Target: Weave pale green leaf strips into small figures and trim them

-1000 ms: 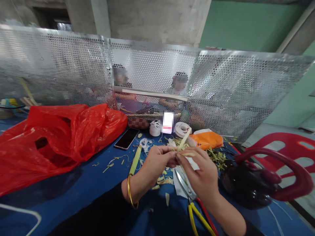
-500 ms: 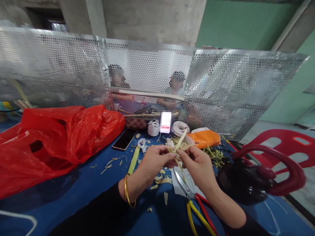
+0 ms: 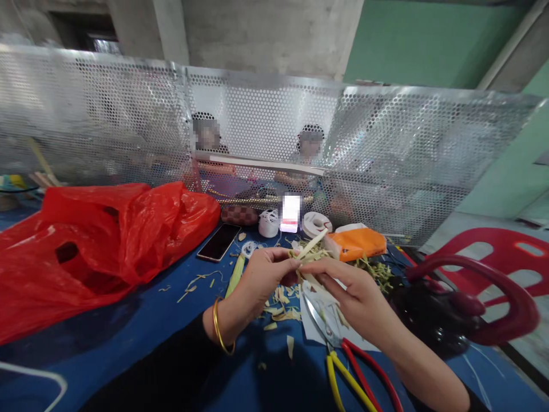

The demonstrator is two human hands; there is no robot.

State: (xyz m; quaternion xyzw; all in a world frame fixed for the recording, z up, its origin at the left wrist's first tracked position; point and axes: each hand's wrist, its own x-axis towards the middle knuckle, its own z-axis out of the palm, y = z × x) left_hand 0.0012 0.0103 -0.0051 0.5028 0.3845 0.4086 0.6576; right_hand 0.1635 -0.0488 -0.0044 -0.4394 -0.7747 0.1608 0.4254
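My left hand (image 3: 261, 274), with a gold bangle on its wrist, pinches a bundle of pale yellow-green leaf strips (image 3: 309, 247) above the blue table (image 3: 128, 326). My right hand (image 3: 347, 286) is closed on the strips from the right, with its fingers round the lower ends. One strip sticks up and to the right, toward the orange pouch. Scissors (image 3: 338, 349) with red and yellow handles lie on a white sheet just under my right wrist. Cut leaf scraps (image 3: 283, 309) lie scattered beneath both hands.
A big red plastic bag (image 3: 94, 246) fills the left. A phone (image 3: 220, 241), thread spools (image 3: 269, 223), a tape roll (image 3: 316, 223) and an orange pouch (image 3: 358, 243) sit at the back. A dark kettle (image 3: 433, 320) with a red handle stands right. Two people sit behind the perforated metal screen (image 3: 386, 160).
My right hand slid down and to the right along the strips, its fingers stretching out more. The upright strip tilted further right. My left hand kept its pinch.
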